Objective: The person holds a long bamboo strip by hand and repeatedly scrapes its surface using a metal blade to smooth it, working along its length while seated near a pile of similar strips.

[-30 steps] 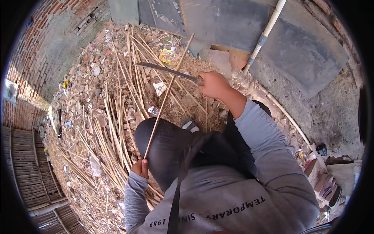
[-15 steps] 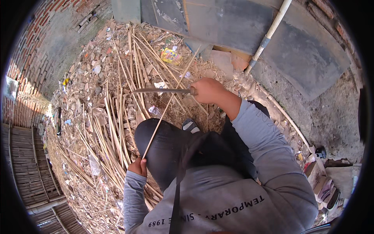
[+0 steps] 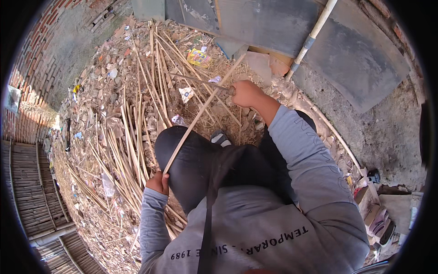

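My left hand point(image 3: 158, 183), beside my left knee, is closed around the lower end of a long pale bamboo strip point(image 3: 196, 119). The strip slants up and to the right across the knee, its far end beyond my right hand. My right hand point(image 3: 248, 95) grips the handle of a long-bladed knife point(image 3: 200, 81). Its thin blade points left and crosses the strip near the handle; whether they touch, I cannot tell. Many similar bamboo strips point(image 3: 130, 150) lie in loose bundles on the ground to the left and ahead.
The ground point(image 3: 98, 91) is strewn with rubble, shavings and litter, including a yellow wrapper point(image 3: 199, 58). Grey panels point(image 3: 269, 27) lean along the far side with a pale pole point(image 3: 315, 34). A brick wall point(image 3: 32, 73) and a bamboo-slat panel point(image 3: 27, 182) stand at left.
The blade has turned from showing its broad side to nearly edge-on, its tip now farther away. The strip shows a wider face. My right hand has shifted slightly right and away.
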A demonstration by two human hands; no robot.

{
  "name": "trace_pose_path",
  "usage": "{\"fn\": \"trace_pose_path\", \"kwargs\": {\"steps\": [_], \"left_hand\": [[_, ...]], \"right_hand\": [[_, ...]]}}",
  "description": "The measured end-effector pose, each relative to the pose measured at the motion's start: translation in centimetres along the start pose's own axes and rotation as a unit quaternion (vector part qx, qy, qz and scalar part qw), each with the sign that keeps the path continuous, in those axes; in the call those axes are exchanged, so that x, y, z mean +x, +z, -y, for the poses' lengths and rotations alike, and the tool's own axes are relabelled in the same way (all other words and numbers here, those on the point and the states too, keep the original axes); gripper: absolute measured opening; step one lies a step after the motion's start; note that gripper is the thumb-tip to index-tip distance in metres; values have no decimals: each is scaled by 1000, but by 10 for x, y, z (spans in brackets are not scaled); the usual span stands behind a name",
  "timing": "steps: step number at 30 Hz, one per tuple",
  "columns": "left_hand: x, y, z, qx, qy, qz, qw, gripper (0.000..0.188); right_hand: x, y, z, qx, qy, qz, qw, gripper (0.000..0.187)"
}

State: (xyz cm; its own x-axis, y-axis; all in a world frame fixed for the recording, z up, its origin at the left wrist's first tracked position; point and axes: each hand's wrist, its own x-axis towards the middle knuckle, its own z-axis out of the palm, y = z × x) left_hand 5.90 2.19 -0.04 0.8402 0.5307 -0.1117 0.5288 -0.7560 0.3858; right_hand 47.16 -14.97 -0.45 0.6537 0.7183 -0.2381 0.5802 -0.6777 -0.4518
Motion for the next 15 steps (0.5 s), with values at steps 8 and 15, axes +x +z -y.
{"fn": "trace_pose_path", "kwargs": {"steps": [8,15], "left_hand": [[-10,1,21,-3,19,-10,1000,37],[-2,-11,10,-12,-19,35,999,38]], "right_hand": [[-18,-4,30,-49,-84,9,995,28],[0,-9,-2,2,-4,-50,999,33]]}}
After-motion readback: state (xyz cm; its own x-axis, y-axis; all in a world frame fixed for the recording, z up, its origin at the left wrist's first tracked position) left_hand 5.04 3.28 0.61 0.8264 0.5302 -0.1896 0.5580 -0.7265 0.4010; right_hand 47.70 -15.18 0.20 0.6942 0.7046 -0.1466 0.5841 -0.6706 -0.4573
